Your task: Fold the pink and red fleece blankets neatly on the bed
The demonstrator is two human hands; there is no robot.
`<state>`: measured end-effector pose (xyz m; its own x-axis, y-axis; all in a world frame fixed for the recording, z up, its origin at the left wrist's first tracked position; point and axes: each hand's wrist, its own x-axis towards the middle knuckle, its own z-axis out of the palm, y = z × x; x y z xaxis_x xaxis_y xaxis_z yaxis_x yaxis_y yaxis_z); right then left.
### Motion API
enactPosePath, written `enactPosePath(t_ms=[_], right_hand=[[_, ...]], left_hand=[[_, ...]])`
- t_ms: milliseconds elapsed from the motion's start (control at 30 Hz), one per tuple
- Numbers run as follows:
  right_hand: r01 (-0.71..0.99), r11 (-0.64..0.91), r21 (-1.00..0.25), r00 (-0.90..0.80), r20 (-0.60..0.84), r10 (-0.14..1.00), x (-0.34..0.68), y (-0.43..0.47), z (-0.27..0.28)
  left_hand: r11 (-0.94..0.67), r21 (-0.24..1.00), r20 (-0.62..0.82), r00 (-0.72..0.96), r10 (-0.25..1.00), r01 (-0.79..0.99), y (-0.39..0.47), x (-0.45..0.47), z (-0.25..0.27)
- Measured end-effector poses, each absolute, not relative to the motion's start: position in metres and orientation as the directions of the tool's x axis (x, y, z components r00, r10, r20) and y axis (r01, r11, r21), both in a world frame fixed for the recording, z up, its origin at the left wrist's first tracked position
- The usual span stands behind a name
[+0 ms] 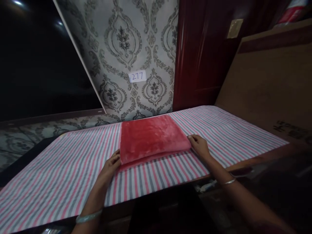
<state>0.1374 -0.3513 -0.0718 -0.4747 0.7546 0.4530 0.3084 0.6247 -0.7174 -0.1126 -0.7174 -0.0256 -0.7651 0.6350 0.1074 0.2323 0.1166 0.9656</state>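
Observation:
A folded red plush cloth point(153, 136) lies flat on the striped tablecloth point(80, 162), its layered front edge towards me. At its near left corner, my left hand point(112, 164) is closed with the fingers at the cloth's edge. On the other side, my right hand point(198, 144) pinches the near right corner between thumb and fingers. Some of the fingertips on both hands are hidden by the cloth or by the hands themselves.
A large dark screen point(44, 61) stands at the back left. Patterned wallpaper point(126, 42) bears a paper label point(137, 76) reading 277. A big cardboard box point(270, 81) rises on the right beside a dark red door point(202, 55). The table's front edge is close to me.

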Motion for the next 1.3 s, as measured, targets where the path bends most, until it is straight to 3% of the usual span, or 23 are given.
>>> enactPosePath(t_ms=[167, 333, 533, 700, 800, 900, 967, 1067, 1167, 1300], right_hand=[[0.302, 0.7, -0.648, -0.494, 0.522, 0.696, 0.135, -0.374, -0.07], [0.294, 0.693, -0.658, -0.413, 0.566, 0.713, 0.135, -0.373, -0.062], [0.356, 0.615, -0.703, -0.402, 0.479, 0.78, 0.137, -0.366, -0.07], [0.352, 0.608, -0.712, -0.462, 0.432, 0.774, 0.142, -0.365, -0.078], [0.332, 0.66, -0.674, -0.423, 0.519, 0.743, 0.143, -0.364, -0.074], [0.303, 0.793, -0.528, -0.436, 0.663, 0.608, 0.135, -0.367, -0.059], [0.285, 0.867, -0.409, -0.532, 0.685, 0.498, 0.12, -0.372, -0.045], [0.261, 0.93, -0.258, -0.687, 0.627, 0.367, 0.083, -0.383, -0.019], [0.283, 0.945, -0.163, -0.801, 0.502, 0.326, 0.044, -0.394, 0.001], [0.375, 0.92, -0.113, -0.875, 0.283, 0.392, 0.013, -0.396, 0.003]], left_hand=[[0.07, 0.979, 0.104, -0.766, 0.635, 0.191, -0.715, -0.11, -0.028], [0.149, 0.933, 0.151, -0.732, 0.664, 0.327, -0.715, -0.107, -0.027], [0.099, 0.95, 0.195, -0.81, 0.553, 0.296, -0.722, -0.114, -0.036], [0.143, 0.938, 0.17, -0.779, 0.603, 0.315, -0.724, -0.114, -0.037], [0.143, 0.938, 0.162, -0.765, 0.623, 0.314, -0.729, -0.117, -0.039], [0.187, 0.91, 0.239, -0.836, 0.493, 0.371, -0.731, -0.118, -0.032], [0.234, 0.827, 0.389, -0.821, 0.418, 0.511, -0.722, -0.116, -0.019], [0.266, 0.643, 0.499, -0.656, 0.566, 0.718, -0.686, -0.11, 0.008], [0.358, 0.482, 0.359, -0.553, 0.752, 0.8, -0.636, -0.106, 0.031], [0.586, 0.208, 0.139, -0.617, 0.775, 0.783, -0.594, -0.107, 0.03]])
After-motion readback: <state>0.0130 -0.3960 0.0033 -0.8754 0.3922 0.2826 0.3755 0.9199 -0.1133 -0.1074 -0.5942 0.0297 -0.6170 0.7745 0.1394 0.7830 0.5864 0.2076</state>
